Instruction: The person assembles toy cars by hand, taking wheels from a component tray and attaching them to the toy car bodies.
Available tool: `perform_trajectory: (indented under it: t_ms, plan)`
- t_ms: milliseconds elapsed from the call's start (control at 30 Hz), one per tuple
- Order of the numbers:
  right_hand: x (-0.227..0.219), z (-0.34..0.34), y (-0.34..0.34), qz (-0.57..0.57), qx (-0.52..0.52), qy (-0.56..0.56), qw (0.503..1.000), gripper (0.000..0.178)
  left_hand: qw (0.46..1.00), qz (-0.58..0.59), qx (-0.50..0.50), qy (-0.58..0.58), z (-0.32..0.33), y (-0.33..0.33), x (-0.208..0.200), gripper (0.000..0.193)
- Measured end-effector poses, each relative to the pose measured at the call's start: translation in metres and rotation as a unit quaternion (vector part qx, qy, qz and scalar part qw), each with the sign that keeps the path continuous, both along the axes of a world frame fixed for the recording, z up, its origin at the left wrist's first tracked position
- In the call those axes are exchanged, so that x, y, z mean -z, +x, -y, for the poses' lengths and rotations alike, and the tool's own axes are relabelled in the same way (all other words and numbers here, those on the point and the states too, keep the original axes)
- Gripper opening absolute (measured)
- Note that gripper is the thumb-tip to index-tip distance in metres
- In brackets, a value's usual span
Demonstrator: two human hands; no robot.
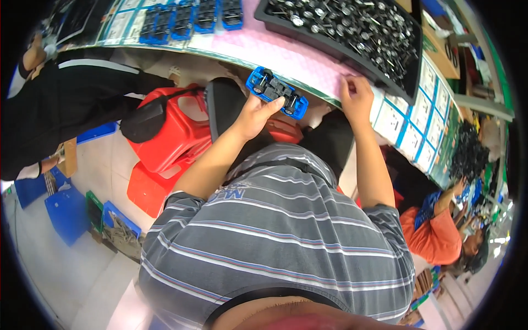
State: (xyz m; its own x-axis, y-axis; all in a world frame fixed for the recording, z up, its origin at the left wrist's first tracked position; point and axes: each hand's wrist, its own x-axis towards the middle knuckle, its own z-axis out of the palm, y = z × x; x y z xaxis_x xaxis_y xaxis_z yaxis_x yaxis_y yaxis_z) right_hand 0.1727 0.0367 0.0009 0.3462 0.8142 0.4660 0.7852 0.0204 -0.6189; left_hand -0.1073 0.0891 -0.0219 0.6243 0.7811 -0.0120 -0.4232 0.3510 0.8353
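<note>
My left hand [256, 116] grips a blue toy car [276, 92] near the table's front edge. The car's black underside and its wheels face up, and my thumb lies across the chassis. At the table edge, my right hand [356, 99] is closed with its fingers curled together. What it holds, if anything, is hidden. Close by it stands a black tray [352, 50] heaped with small wheels on axles [379, 27]. Several more blue toy cars [181, 21] lie in a row, undersides up, at the far left of the table.
A pink mat [297, 52] covers the middle of the table. Red plastic chairs [170, 124] stand below on the left, beside a person in black [60, 99]. Another person in orange [434, 236] sits at the right, near a dark heap of parts [468, 151].
</note>
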Motion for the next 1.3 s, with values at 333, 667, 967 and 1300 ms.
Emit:
perform_trajectory:
  t_ms: [333,667,967,1300]
  plan:
    - [0.005,-0.011,-0.003,0.104,0.022,-0.072,0.992,0.009,0.973,-0.028,-0.228,-0.010,-0.138,-0.113,-0.045,0.034]
    - [0.000,-0.012,-0.006,0.124,0.028,-0.100,0.987,0.010,0.941,-0.142,-0.302,0.060,-0.345,-0.197,-0.075,0.039]
    - [-0.001,-0.013,-0.009,0.132,0.037,-0.127,0.982,0.010,0.948,-0.182,-0.260,0.016,-0.440,-0.180,-0.018,0.031]
    - [-0.001,-0.013,-0.007,0.138,0.038,-0.128,0.981,0.010,0.880,-0.268,-0.386,0.069,-0.429,-0.167,-0.042,0.068]
